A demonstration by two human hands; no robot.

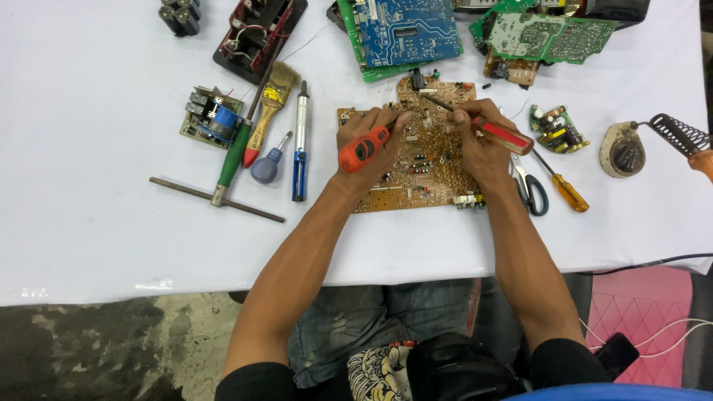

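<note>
Brown circuit board [423, 156] lies under both hands, near the table's [96, 238] back edge. Left hand [371, 141] grips an orange tool [362, 148]. Right hand [479, 137] is closed on a red-handled screwdriver [503, 137], tip touching the board.

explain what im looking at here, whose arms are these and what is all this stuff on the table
This is a single view from a camera worn on a person's head, looking down, so the two bare arms are that person's own. They sit at a table with a white cover. The left hand grips an orange-handled tool; the right hand holds a red-handled screwdriver, its shaft reaching over a brown circuit board lying flat under both hands. To the left lie a paintbrush, a green-handled tool and a blue and silver pen-shaped tool. Scissors and a yellow-handled screwdriver lie to the right, and blue and green boards lie at the top.
</note>
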